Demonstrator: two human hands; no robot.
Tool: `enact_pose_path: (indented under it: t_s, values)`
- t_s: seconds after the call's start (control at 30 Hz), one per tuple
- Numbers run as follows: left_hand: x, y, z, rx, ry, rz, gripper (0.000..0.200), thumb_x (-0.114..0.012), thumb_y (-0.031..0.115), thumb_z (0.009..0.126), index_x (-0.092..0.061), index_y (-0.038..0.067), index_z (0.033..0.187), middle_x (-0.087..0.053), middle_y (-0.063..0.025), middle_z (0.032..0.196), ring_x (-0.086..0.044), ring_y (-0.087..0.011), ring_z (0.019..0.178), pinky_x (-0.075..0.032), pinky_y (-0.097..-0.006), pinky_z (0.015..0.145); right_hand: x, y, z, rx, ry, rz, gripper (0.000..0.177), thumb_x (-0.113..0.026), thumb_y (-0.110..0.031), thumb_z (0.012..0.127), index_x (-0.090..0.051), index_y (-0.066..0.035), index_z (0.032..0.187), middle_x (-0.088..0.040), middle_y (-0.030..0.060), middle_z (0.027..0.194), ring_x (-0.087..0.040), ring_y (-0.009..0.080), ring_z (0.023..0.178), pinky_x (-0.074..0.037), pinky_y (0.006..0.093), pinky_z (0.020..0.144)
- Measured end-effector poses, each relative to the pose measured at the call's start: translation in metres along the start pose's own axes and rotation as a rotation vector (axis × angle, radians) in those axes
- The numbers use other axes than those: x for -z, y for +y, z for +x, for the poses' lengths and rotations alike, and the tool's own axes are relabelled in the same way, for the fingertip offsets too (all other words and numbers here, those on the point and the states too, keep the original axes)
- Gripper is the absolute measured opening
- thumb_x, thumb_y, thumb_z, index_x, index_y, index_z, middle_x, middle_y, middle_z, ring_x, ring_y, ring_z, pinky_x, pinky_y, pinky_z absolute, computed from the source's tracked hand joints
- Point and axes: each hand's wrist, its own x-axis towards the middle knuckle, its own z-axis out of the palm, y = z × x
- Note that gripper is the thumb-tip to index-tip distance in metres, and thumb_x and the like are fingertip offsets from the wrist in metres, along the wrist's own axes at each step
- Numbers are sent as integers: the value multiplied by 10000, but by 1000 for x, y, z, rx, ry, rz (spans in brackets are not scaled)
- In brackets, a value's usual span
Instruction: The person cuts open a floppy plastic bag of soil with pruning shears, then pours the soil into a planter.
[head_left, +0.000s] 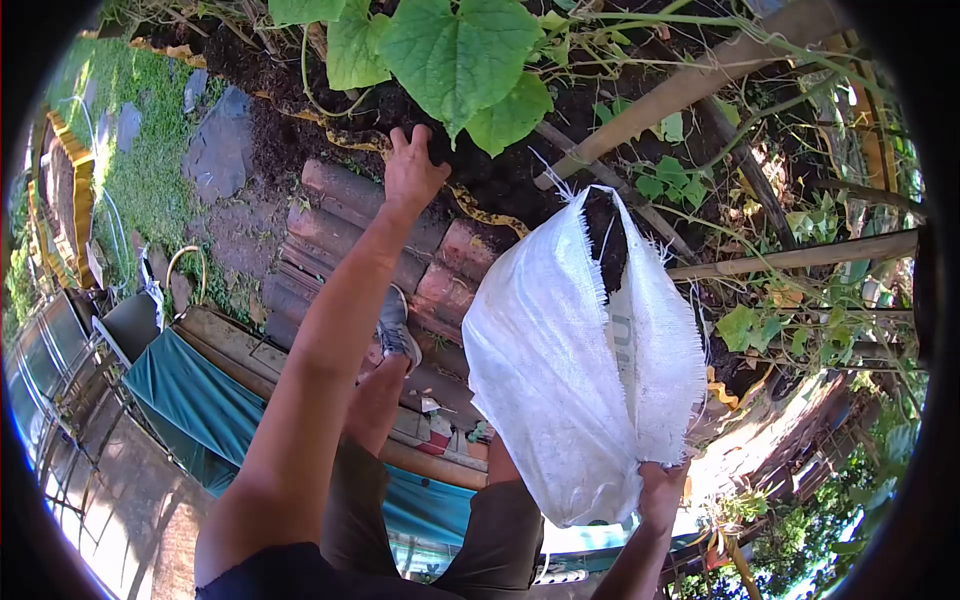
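My left hand reaches over dark soil at the edge of a planting bed. Its fingers point away from me, with the thumb held apart, and nothing shows in them; the fingertips are right at the soil. My right hand grips the lower edge of the mouth of a white woven sack. The sack's frayed mouth gapes, with dark material visible inside near the top. A broad green leaf hangs just beyond my left hand.
Wooden poles and vines cross the bed at the upper right. Curved clay tiles lie beneath my left arm, with my shoe on them. Green cloth and a flat stone are on the left.
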Motion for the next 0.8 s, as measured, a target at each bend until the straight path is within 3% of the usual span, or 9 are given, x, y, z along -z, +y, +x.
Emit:
enact_pose_path:
  t_s: [0.1,0.17,0.33,0.43,0.47,0.53,0.67,0.77,0.8]
  values:
    - [-10,17,-7,-17,7,-19,592,-786,158,725,-500,120,1242,-469,-226,1189,-612,-467,1010,-543,-513,855,8,13,2,52,-7,-95,258,-532,56,744,-680,19,953,-649,-25,806,-573,78,724,-428,232,666]
    - [-15,26,-11,-59,29,11,593,-792,158,719,-495,124,1230,-467,-222,1173,-627,-455,999,-555,-493,851,0,-5,3,-51,10,51,272,-531,62,738,-680,20,961,-648,-26,811,-571,76,726,-430,230,669]
    - [-16,5,5,-150,-130,102,587,-766,120,736,-494,137,1256,-470,-240,1221,-599,-445,1067,-526,-501,904,9,13,8,-57,6,103,305,-541,64,721,-680,30,990,-654,-24,821,-570,70,728,-432,227,672]
    - [-12,-12,14,-432,-36,95,571,-766,112,737,-502,139,1242,-481,-212,1213,-584,-441,1076,-514,-489,922,10,15,7,-78,6,105,336,-548,66,719,-676,31,1028,-665,-17,849,-587,79,755,-449,235,704]
    - [-14,-15,18,-444,-29,126,570,-766,117,739,-505,146,1245,-485,-200,1216,-576,-426,1086,-505,-483,923,10,15,7,-98,12,106,348,-551,67,718,-674,30,1042,-670,-14,862,-596,84,769,-458,239,721]
    - [-9,-18,21,-460,-10,192,568,-767,125,744,-510,160,1249,-492,-176,1224,-559,-395,1107,-487,-471,926,14,25,4,-147,64,97,384,-560,70,716,-663,28,1084,-680,-1,905,-617,102,817,-473,254,772]
    - [-1,-17,15,-198,225,440,547,-743,141,779,-525,167,1280,-494,-144,1264,-513,-322,1140,-426,-455,926,17,29,8,-111,-18,116,450,-575,76,711,-639,29,1154,-692,27,985,-645,136,907,-487,283,858]
    - [-1,-26,7,-253,322,439,488,-694,162,827,-544,160,1291,-502,-126,1286,-519,-319,1155,-421,-472,974,11,34,0,-111,142,134,446,-575,73,713,-637,33,1152,-691,31,978,-645,135,903,-488,282,847]
    - [-2,-30,6,-288,290,412,480,-683,162,834,-550,151,1296,-522,-125,1287,-525,-318,1165,-422,-469,979,11,29,2,-101,95,130,424,-573,69,718,-644,33,1134,-691,30,968,-644,135,899,-487,279,845]
